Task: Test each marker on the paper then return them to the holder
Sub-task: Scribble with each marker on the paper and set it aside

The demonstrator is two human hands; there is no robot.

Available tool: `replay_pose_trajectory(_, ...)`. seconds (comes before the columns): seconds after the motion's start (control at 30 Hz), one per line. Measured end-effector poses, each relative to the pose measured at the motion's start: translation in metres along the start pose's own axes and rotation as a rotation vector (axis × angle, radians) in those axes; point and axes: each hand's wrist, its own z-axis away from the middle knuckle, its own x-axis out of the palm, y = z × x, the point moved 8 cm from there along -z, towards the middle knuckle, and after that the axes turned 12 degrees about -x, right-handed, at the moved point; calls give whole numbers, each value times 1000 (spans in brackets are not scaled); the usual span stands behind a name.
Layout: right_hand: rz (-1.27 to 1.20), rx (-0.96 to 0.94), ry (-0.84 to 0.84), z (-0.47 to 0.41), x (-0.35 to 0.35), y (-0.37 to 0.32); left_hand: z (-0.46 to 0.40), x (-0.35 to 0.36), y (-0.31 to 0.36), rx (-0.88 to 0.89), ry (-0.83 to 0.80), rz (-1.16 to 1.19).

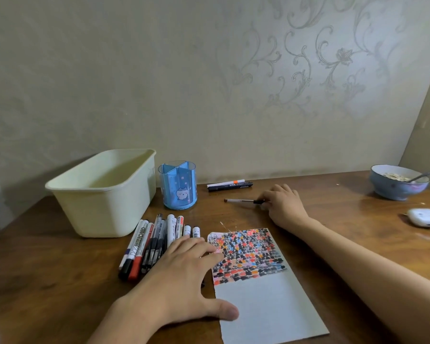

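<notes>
A sheet of paper (268, 301) lies on the wooden table, its upper half covered in coloured test marks. My left hand (181, 271) rests flat, fingers apart, on the paper's left edge and over a row of several markers (149, 242). My right hand (283, 202) reaches to the far side and its fingertips touch the black end of a thin marker (243, 201) lying on the table. Two more markers (230, 184) lie by the wall. The blue holder (178, 186) with a cat picture stands beyond the marker row and looks empty.
A cream plastic bin (102, 192) stands at the left beside the holder. A blue bowl (397, 182) with food and a spoon sits at the far right. A small white case (422, 218) lies near the right edge. The wall runs close behind.
</notes>
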Motion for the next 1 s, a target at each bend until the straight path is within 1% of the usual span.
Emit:
replay_pose_trajectory(0.07, -126, 23, 38, 18, -16, -4, 1, 0, 0, 4, 12, 4)
replay_pose_trajectory(0.13, -349, 74, 87, 41, -32, -7, 1, 0, 0, 4, 15, 11)
replay_pose_trajectory(0.23, -667, 126, 83, 76, -49, -19, 3, -1, 1, -6, 10, 11)
replay_pose_trajectory(0.33, -852, 128, 92, 100, -58, -34, 4, -4, 2, -8, 29, 24)
replay_pose_trajectory(0.4, -976, 127, 48, 108, -54, -47, 5, -5, 5, 1, 43, 46)
replay_pose_trajectory(0.5, -1078, 87, -57, 113, -46, -64, 6, -8, 11, 24, 94, 67)
replay_pose_trajectory(0.63, -1284, 49, -146, 119, -45, -82, 11, -19, 24, 100, 284, 117)
replay_pose_trajectory(0.7, -1386, 73, -169, 123, -48, -91, 17, -27, 32, 149, 412, 125)
replay_pose_trajectory(0.83, -1474, 109, -175, 126, -50, -101, 24, -32, 43, 269, 550, 210)
replay_pose_trajectory(0.9, -1471, 94, -203, 127, -49, -105, 27, -33, 47, 289, 568, 243)
replay_pose_trajectory(1.0, -1452, 90, -218, 129, -49, -108, 26, -31, 46, 250, 549, 292)
